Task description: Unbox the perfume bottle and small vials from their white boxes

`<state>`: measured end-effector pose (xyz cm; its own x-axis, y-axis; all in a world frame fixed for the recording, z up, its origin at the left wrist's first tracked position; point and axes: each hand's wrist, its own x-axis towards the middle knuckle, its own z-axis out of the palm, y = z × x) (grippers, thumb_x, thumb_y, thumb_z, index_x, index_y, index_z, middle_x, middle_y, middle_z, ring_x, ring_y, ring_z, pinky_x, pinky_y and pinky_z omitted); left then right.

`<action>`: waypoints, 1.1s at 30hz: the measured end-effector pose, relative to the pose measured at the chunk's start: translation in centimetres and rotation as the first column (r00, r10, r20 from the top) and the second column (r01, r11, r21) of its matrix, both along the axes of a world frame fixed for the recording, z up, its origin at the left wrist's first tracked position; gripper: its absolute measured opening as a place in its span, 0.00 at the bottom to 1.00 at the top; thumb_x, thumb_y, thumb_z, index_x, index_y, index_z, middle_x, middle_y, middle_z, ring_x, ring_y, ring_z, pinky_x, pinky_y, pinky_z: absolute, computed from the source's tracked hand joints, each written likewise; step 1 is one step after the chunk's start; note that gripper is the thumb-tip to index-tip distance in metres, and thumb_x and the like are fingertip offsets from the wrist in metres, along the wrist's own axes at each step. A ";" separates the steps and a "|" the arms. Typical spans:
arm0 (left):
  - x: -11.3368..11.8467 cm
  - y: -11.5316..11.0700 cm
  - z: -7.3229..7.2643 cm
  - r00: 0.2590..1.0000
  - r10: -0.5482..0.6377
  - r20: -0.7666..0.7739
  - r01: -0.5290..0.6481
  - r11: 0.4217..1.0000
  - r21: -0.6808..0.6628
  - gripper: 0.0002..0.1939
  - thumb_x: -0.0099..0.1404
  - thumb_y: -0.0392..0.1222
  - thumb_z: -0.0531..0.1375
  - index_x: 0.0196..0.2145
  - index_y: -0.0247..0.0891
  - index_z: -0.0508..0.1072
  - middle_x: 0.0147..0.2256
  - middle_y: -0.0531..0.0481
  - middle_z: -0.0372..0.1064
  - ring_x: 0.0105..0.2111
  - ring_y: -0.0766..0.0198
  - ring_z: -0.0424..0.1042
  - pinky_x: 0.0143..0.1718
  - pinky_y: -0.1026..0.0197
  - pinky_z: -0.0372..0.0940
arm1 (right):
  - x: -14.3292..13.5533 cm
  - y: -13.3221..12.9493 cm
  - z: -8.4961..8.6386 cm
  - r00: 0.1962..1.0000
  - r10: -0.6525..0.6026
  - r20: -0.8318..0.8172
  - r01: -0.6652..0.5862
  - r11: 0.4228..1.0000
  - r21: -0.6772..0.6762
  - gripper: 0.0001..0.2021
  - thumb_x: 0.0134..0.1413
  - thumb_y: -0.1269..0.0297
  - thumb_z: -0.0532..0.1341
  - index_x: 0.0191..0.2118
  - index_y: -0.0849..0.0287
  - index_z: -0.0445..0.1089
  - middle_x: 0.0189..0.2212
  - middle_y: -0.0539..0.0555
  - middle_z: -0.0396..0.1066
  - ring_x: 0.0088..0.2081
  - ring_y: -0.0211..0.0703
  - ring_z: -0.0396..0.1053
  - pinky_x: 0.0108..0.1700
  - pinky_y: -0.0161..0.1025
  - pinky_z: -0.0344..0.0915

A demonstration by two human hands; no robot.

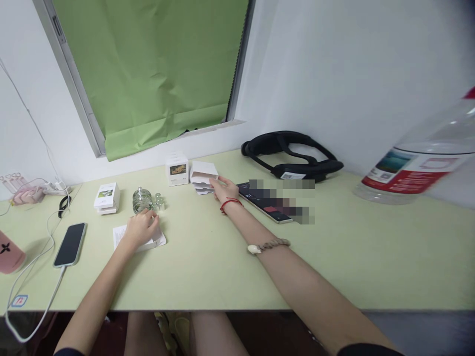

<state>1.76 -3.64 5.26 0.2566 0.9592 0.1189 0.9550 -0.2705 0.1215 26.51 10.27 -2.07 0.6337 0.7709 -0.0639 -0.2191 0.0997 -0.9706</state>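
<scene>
Right hand (224, 189) has bent fingers touching the near right edge of an open white carton (204, 169), just left of its fingertips; pinch not confirmed. Left hand (141, 228) lies half-curled over white paper packaging (120, 235), any grip hidden, with a clear glass bottle (141, 196) just beyond its fingertips. Judgement: steady the carton lightly, since thin card may buckle, and keep the left knuckles off the glass.

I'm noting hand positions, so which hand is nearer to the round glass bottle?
The left hand. It is at the near side of the round glass bottle; the right hand is well off to the bottle's right, at a white box.
</scene>
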 end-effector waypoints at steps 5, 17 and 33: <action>0.1 -0.1 0.1 1.000 -0.002 0.004 0.002 1.000 -0.004 0.16 0.69 0.44 0.45 0.38 0.40 0.70 0.42 0.48 0.71 0.41 0.60 0.71 0.35 0.61 0.60 | 0.2 0.5 -0.5 1.000 -0.011 0.015 0.011 1.000 -0.011 0.17 0.41 0.73 0.64 0.42 0.64 0.73 0.16 0.45 0.65 0.14 0.28 0.59 0.11 0.23 0.53; 0.1 -0.1 0.0 1.000 0.001 0.004 -0.001 1.000 0.001 0.15 0.69 0.43 0.45 0.38 0.40 0.70 0.42 0.48 0.71 0.41 0.60 0.70 0.34 0.62 0.59 | 0.3 1.1 -1.2 0.999 -0.025 0.022 0.026 0.999 -0.025 0.18 0.44 0.77 0.56 0.43 0.65 0.74 0.31 0.53 0.73 0.20 0.30 0.66 0.15 0.25 0.60; 0.2 -0.3 0.3 0.999 -0.019 -0.038 0.020 1.000 0.010 0.19 0.69 0.44 0.44 0.31 0.38 0.72 0.37 0.49 0.70 0.35 0.63 0.70 0.28 0.63 0.54 | 1.3 1.3 -1.5 0.881 -0.391 0.267 0.377 0.920 0.102 0.14 0.41 0.73 0.51 0.33 0.62 0.72 0.31 0.55 0.68 0.42 0.47 0.63 0.52 0.46 0.58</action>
